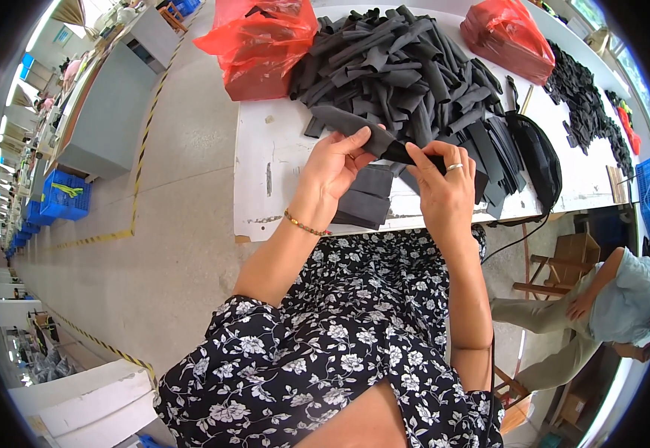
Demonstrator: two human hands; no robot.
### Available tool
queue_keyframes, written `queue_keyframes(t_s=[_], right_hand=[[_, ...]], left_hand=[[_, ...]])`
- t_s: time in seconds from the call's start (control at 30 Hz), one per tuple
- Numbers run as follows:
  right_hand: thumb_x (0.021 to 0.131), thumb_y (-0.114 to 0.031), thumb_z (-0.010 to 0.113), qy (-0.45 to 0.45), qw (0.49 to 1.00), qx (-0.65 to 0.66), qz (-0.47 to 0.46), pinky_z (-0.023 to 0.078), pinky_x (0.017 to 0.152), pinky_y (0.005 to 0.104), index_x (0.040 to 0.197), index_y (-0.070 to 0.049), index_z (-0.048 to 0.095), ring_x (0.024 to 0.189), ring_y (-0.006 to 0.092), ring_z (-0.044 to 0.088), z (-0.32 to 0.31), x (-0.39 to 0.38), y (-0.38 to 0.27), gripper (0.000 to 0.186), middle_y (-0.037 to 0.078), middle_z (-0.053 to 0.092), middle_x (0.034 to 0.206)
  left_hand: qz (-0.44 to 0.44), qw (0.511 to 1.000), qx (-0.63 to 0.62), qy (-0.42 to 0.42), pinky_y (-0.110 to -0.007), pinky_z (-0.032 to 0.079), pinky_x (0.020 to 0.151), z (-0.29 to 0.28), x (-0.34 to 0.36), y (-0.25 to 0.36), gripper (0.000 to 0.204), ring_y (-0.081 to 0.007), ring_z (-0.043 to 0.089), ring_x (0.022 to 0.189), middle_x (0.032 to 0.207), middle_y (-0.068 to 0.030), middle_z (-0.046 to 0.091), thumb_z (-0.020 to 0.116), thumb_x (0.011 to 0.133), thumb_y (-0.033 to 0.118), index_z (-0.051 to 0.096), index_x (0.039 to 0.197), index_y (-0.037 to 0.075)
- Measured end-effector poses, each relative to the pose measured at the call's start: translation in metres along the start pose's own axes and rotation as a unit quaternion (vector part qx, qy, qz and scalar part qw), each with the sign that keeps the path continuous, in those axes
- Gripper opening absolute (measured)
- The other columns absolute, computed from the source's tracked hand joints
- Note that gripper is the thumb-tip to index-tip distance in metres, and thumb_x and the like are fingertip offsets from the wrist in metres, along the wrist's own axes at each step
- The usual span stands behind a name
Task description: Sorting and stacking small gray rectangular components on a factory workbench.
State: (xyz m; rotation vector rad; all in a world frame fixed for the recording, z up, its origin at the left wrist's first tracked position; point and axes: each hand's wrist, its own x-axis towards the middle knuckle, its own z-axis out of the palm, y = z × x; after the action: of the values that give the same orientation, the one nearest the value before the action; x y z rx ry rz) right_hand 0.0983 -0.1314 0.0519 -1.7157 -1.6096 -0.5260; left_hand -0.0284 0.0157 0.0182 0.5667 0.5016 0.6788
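Between my two hands, above the table's front part, I hold a dark grey fabric piece (373,140). My left hand (337,158) pinches it with the thumb on top, and its loose end reaches up to the left. The fingers of my right hand (444,175), with a ring on one, close round its other end. Below my hands lies a short stack of flat grey fabric pieces (366,198). Just beyond is a big heap of similar rolled or folded grey pieces (399,63). More flat strips (495,160) lie in a fanned row right of my right hand.
On the white table (254,179), a red plastic bag (257,52) stands left of the heap and another red bag (508,41) right of it. A black pouch-like item (537,160) with a cord lies at the right. A seated person (601,306) is at my right.
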Motion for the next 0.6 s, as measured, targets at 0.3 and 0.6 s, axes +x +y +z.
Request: queue_keyframes(t_s=[0.3, 0.6], right_hand=[[0.074, -0.010, 0.073, 0.000, 0.998, -0.068, -0.013, 0.043, 0.084, 0.0413, 0.116, -0.009, 0.066, 0.094, 0.0263, 0.054, 0.010, -0.004, -0.010, 0.043, 0.005, 0.054, 0.103], [0.071, -0.002, 0.075, 0.029, 0.993, 0.098, 0.065, 0.043, 0.087, 0.0436, 0.132, -0.004, 0.052, 0.101, 0.0315, 0.053, 0.034, -0.014, -0.035, 0.065, 0.014, 0.053, 0.116]], left_hand=[[0.130, 0.989, 0.076, -0.001, -0.037, 0.057, 0.089, 0.016, -0.022, -0.014, 0.032, -0.0250, 0.066, 0.103, 0.111, -0.0174, 0.066, 0.065, 0.088, -0.002, 0.052, 0.117, -0.001], [0.114, 0.989, -0.033, -0.082, -0.038, 0.052, 0.093, 0.029, -0.027, -0.016, 0.036, -0.0279, 0.065, 0.105, 0.100, -0.0139, 0.069, 0.064, 0.093, 0.010, 0.049, 0.124, 0.001]])
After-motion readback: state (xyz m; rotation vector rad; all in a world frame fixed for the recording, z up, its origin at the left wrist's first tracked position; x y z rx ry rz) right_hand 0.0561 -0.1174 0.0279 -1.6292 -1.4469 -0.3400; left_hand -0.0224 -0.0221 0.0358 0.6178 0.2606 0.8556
